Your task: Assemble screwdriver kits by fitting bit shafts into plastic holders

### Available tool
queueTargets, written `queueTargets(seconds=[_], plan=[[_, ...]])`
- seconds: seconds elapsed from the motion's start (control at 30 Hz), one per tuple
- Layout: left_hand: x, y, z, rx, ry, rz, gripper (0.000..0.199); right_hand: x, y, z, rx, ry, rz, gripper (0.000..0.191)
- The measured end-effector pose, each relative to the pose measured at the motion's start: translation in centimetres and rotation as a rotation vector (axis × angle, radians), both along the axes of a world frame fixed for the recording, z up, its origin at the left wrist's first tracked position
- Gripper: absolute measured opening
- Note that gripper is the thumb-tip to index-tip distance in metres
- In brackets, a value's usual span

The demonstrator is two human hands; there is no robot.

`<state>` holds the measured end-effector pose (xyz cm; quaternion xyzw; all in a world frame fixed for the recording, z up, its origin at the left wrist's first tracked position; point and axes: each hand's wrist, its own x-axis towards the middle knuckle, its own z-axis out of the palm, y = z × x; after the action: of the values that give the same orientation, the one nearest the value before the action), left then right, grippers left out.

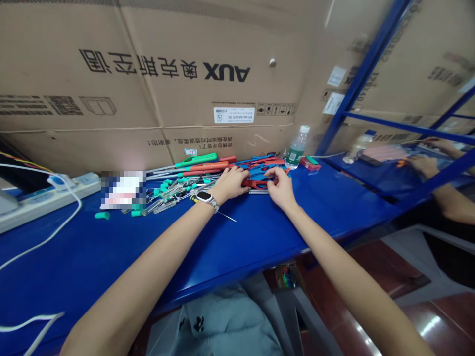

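1. the left hand [230, 185] is laid palm down over the left part of the red and blue handles [256, 168], with its fingers spread forward.
2. the left end of a red piece [256, 183] is reached by the left fingertips; whether the left grip is clamped on it cannot be told.
3. the right hand [281, 188] is held at the right end of the same pile, its thumb and fingers curled; whether anything is pinched by the right grip cannot be told.
4. the red piece is thus seen between the 2 hands, at the front edge of the pile on the blue worktop [237, 247].
5. a watch [205, 196] is worn on the left wrist.
6. to the left of the left hand, small clear-handled tools with green caps [163, 195] are heaped, and behind them a long green handle [198, 159] and orange handles [206, 168] are laid.
7. a capped bottle [297, 148] is stood behind the right hand, with a red packet [310, 165] just beside it.
8. the worktop is backed by a large cardboard sheet [148, 29].
9. at the far left, a white power strip [48, 200] is set down.
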<state>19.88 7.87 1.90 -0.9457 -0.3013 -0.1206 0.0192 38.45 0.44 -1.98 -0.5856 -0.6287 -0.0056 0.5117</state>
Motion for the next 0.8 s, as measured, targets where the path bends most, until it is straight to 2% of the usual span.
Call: queueTargets(seconds=[0.17, 0.27, 0.47, 0.63, 0.73, 0.8], plan=[[1.1, 1.5, 0.5, -0.027, 0.062, -0.038, 0.029, 1.1, -0.3, -0.1, -0.044, 0.202, -0.063, 0.027], [1.5, 2.0, 0.4, -0.034, 0.057, -0.043, 0.03, 1.3, -0.1, -0.3, -0.084, 0.214, -0.067, 0.026], [1.3, 1.8, 0.9, 0.01, 0.007, -0.069, 0.027, 1.5, -0.2, -0.2, -0.051, 0.178, -0.129, 0.02], [-1.4, 0.5, 1.5, 0.077, -0.078, -0.056, 0.03, 1.2, -0.4, 0.1, -0.025, 0.206, -0.088, 0.026], [-4.0, -0.9, 1.5, 0.037, -0.171, -0.017, 0.034, 0.6, -0.6, 0.1, -0.03, 0.243, -0.049, 0.03], [-5.6, -2.0, 1.2, -0.011, -0.202, -0.011, 0.033, -0.1, -0.9, 0.1, -0.087, 0.246, 0.041, 0.026]])
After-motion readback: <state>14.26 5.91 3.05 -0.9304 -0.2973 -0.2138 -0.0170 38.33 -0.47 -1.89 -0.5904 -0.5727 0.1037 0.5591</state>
